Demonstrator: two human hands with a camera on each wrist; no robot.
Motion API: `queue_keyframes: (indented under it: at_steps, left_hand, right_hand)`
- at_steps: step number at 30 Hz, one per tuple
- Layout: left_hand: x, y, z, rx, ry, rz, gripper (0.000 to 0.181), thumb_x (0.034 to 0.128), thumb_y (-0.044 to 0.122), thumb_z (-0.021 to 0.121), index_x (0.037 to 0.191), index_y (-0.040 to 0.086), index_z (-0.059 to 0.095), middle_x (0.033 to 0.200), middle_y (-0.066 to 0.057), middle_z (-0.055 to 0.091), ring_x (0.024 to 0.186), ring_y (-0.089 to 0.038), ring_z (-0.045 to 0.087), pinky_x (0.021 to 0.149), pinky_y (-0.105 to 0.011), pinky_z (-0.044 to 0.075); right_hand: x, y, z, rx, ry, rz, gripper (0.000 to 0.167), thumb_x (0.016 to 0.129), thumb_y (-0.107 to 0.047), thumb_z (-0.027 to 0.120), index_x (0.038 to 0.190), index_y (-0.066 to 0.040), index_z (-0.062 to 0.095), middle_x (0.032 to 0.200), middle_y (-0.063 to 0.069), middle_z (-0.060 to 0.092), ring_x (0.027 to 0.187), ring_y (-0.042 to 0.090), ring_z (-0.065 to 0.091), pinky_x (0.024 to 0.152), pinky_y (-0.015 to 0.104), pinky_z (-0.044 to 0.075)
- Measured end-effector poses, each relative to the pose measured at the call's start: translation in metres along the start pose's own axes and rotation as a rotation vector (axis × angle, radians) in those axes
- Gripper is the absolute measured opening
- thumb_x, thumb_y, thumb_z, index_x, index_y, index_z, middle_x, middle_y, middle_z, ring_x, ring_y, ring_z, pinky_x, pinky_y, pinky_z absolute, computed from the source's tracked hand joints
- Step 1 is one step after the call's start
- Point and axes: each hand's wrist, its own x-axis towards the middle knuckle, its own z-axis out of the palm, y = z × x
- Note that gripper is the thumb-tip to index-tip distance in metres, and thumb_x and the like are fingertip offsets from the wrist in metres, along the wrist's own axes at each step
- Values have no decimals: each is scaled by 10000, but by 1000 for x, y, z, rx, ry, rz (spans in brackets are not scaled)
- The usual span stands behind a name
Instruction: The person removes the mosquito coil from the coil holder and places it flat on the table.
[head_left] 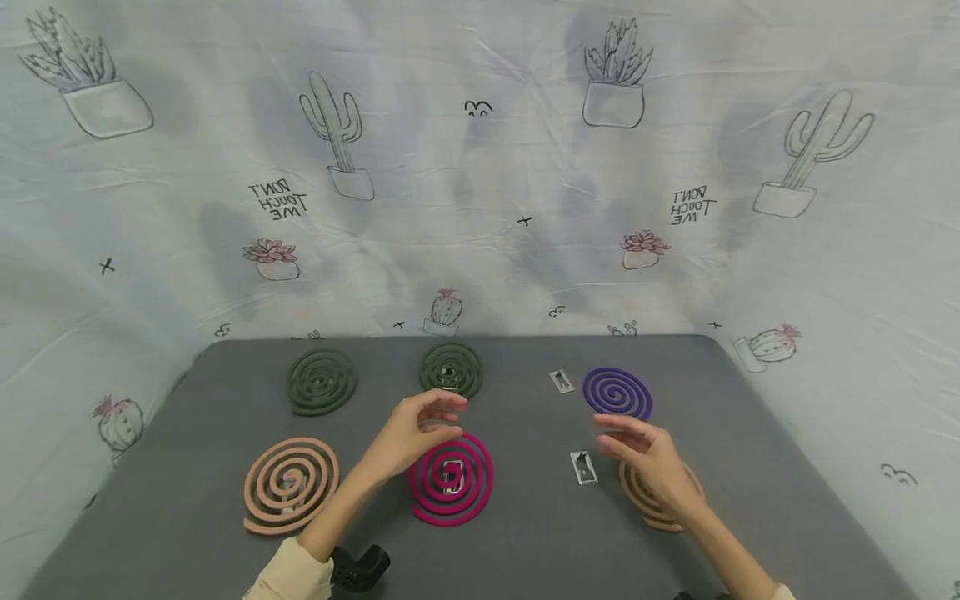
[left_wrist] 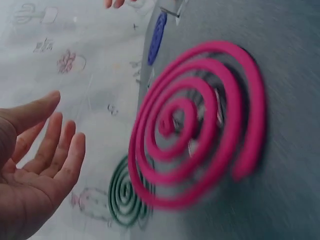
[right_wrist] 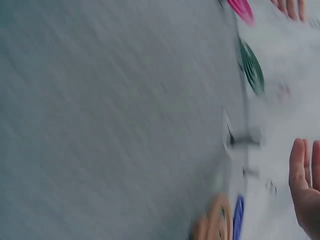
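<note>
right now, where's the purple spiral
In the head view, the purple spiral lies toward the back right of the grey table, just right of a small metal piece.

Soft even light, faint shadows on grey table (head_left: 540, 542), right wrist view blurred

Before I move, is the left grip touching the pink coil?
Apart. The left wrist view plainly shows pale backdrop between the left grip and the pink coil.
</note>
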Motion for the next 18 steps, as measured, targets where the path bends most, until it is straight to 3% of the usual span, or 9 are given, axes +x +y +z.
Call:
queue_keyframes:
  at_steps: [4,8,13,18]
  left_hand:
    - [-21,-6,-12,8,26,-2,387,1031,41,743,1363,-129,638,1374,-343,668,1251,-544,655,1032,-312,630]
    - [-38,-18,-21,30,45,5,411,1000,31,776,1354,-128,644,1373,-342,662,1250,-491,670,1038,-282,630]
    - [-54,-25,-24,53,60,-38,460,961,-3,805,1386,-95,655,1399,-286,649,1283,-467,641,1057,-297,623]
    - [-64,-26,-22,57,70,-105,526,932,-39,819,1422,-97,638,1442,-324,611,1303,-510,621,1078,-343,618]
  right_hand:
    - [-10,-1,21,9,-43,-12,344,1021,128,649,1313,-11,767,1223,-207,782,1058,-19,752,906,143,620]
    - [-16,-2,41,-8,-17,35,295,1016,88,683,1308,101,722,1174,-200,788,1059,-24,743,907,123,592]
    - [-21,3,71,-5,19,100,362,1003,49,722,1318,207,642,1187,-171,780,1076,0,736,972,119,571]
    - [-19,11,95,11,-27,44,416,987,38,754,1326,239,620,1303,-224,728,1131,10,730,1009,139,575]
